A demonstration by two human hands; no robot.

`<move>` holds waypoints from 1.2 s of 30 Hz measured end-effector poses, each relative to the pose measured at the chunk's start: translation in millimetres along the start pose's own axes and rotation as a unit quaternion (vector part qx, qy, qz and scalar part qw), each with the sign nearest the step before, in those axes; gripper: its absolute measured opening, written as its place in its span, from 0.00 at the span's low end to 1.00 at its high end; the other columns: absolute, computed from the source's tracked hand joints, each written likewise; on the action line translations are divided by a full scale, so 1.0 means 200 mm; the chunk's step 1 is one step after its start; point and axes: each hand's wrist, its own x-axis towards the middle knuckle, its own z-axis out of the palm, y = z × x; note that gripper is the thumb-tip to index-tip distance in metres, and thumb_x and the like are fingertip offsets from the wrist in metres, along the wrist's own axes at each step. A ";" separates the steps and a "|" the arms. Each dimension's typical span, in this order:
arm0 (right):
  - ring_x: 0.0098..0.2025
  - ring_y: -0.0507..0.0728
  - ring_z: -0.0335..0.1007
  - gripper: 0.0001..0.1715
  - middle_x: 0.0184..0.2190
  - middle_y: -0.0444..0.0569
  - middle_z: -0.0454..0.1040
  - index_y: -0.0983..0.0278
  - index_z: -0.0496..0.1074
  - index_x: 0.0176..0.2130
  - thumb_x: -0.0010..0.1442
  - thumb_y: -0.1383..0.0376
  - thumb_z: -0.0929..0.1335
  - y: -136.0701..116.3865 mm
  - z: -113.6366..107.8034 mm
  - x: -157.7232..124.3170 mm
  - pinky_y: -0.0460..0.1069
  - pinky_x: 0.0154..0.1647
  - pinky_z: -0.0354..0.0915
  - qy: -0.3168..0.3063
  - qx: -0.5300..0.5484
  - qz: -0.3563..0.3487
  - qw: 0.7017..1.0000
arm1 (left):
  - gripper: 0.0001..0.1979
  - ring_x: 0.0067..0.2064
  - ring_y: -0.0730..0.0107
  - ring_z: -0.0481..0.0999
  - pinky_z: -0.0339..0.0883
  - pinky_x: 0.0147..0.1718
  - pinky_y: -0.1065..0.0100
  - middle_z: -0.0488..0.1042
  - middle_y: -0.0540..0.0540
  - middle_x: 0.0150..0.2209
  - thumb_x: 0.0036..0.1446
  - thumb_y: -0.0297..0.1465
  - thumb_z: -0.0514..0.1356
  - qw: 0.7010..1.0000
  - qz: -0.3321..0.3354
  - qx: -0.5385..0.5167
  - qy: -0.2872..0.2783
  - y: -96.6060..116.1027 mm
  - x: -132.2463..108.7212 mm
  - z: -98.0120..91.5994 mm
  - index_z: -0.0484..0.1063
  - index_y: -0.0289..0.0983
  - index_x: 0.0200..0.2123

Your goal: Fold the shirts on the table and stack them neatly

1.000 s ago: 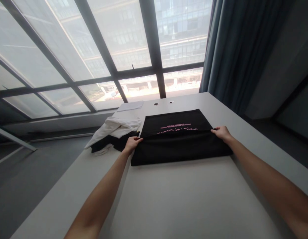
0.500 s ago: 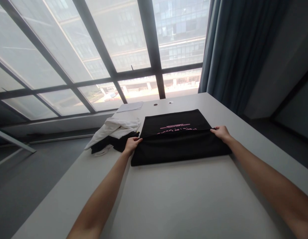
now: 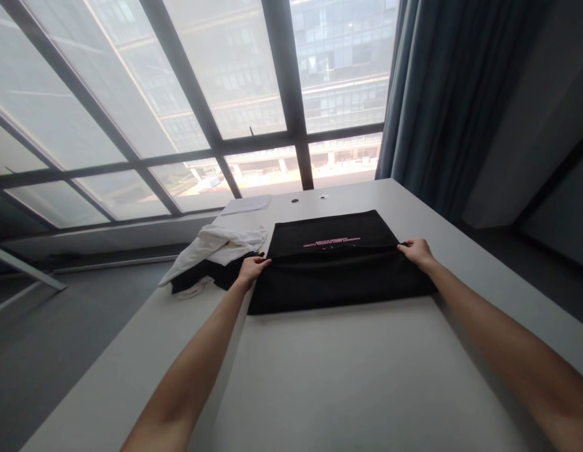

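A black garment (image 3: 338, 282) with pink lettering, its exact kind not clear, lies partly folded across the white table (image 3: 357, 370). My left hand (image 3: 252, 270) is closed on the left end of its folded-over edge, thumb and fingers pinching the cloth. At the right end of the same edge, my right hand (image 3: 417, 252) pinches the fabric too. Between the two hands the edge runs nearly straight and covers part of the lettering. Just left of my left hand lie crumpled white clothing (image 3: 216, 242) and black cloth (image 3: 201, 276).
Some flat white sheets (image 3: 246, 204) lie at the table's far left corner. Two round holes, one dark (image 3: 295, 201), sit near its far edge. Large windows (image 3: 244, 69) stand behind, with a blue-grey curtain (image 3: 427, 100) at the right.
Both hands keep their hold on the cloth. The folded edge has shifted slightly away from me and now hides most of the larger pink lettering.
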 end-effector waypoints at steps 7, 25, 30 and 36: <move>0.40 0.62 0.78 0.17 0.38 0.60 0.82 0.69 0.81 0.38 0.52 0.58 0.74 -0.03 0.00 -0.01 0.51 0.43 0.71 0.005 -0.052 0.000 0.999 | 0.23 0.34 0.60 0.79 0.68 0.33 0.68 0.79 0.45 0.27 0.36 0.45 0.74 0.997 0.030 0.063 0.024 -0.01 0.05 0.02 0.81 0.33 0.30; 0.74 0.65 0.39 0.34 0.73 0.56 0.49 0.64 0.57 0.70 0.71 0.53 0.57 -0.56 0.44 -0.62 0.66 0.71 0.39 -0.158 -0.226 -0.297 0.914 | 0.29 0.73 0.51 0.50 0.43 0.69 0.42 0.54 0.44 0.72 0.71 0.47 0.47 0.856 0.281 0.409 -0.144 0.32 -0.47 0.89 0.59 0.45 0.70; 0.75 0.64 0.38 0.35 0.74 0.57 0.47 0.65 0.56 0.70 0.72 0.53 0.56 -0.54 0.48 -0.62 0.67 0.71 0.37 -0.193 -0.230 -0.289 0.909 | 0.31 0.73 0.51 0.49 0.40 0.69 0.43 0.52 0.45 0.73 0.70 0.49 0.46 0.845 0.289 0.429 -0.136 0.27 -0.50 0.93 0.58 0.46 0.70; 0.75 0.66 0.36 0.35 0.73 0.60 0.47 0.67 0.56 0.70 0.72 0.54 0.54 -0.44 0.26 -0.50 0.70 0.70 0.36 -0.058 -0.262 -0.242 0.932 | 0.31 0.74 0.51 0.47 0.40 0.69 0.43 0.51 0.46 0.73 0.70 0.50 0.45 0.848 0.285 0.423 -0.142 0.28 -0.50 0.91 0.57 0.46 0.71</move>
